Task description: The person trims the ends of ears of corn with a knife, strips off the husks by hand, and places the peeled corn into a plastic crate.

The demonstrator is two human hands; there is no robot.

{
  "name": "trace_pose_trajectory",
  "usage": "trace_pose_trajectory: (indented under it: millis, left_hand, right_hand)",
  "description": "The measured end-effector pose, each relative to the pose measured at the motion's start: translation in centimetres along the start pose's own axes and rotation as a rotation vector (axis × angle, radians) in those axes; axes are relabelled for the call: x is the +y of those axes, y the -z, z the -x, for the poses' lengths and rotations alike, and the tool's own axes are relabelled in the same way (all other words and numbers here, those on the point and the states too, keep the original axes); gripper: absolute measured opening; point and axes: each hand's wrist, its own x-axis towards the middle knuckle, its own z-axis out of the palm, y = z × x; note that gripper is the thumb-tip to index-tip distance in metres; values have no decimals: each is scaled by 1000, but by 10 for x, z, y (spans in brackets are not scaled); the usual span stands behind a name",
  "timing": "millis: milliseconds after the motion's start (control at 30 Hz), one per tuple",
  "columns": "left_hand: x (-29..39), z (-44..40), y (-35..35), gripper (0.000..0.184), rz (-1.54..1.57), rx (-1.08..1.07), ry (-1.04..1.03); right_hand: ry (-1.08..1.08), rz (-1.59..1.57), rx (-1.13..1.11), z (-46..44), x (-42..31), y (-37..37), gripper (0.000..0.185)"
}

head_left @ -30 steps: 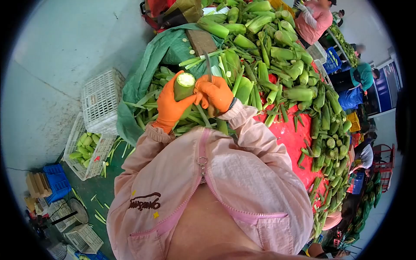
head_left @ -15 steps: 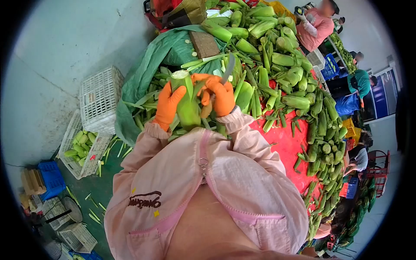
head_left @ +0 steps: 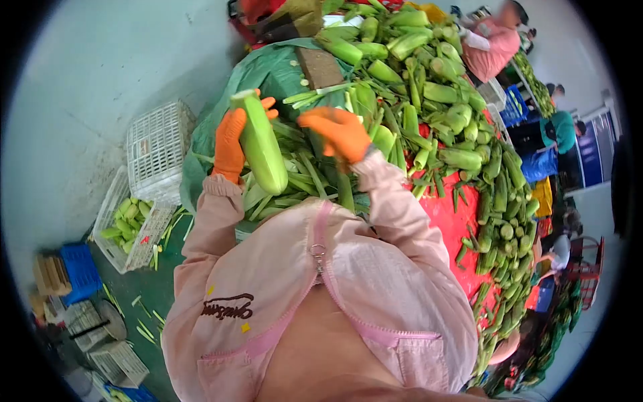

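A smooth, pale green ear of corn in its husk [head_left: 263,147] is tilted in front of my chest, its cut end at the top. My left hand [head_left: 231,142], in an orange glove, is wrapped round its upper part, fingertips showing on the far side. My right hand [head_left: 338,135], also in an orange glove, is apart from the ear on its right, blurred, fingers bent. Something dark shows under its palm; no blade can be made out. Loose husk leaves [head_left: 298,179] lie beneath both hands, inside a green sheet [head_left: 207,137].
Beyond my hands lies a brown block [head_left: 318,67]. Unpeeled corn [head_left: 459,117] is heaped right and ahead, partly on a red surface [head_left: 439,218]. At left stand an upturned white crate [head_left: 157,151] and a crate of husked ears [head_left: 107,244]. A person in pink [head_left: 492,50] is at upper right.
The ear has swung up and left with my left hand, its husk now smooth. My right hand has come away from it, and the knife blade seen earlier no longer shows.
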Motion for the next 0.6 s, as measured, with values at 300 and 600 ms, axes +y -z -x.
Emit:
trace_pose_trajectory:
  millis: [300,600]
  left_hand:
    - [-3,27,-22,59,-310,-290,22]
    - [-6,26,-17,57,-416,-349,-44]
  right_hand:
    - [48,-93,-288,-18,-7,-14,33]
    - [-15,-147,-327,-10,-11,-10,28]
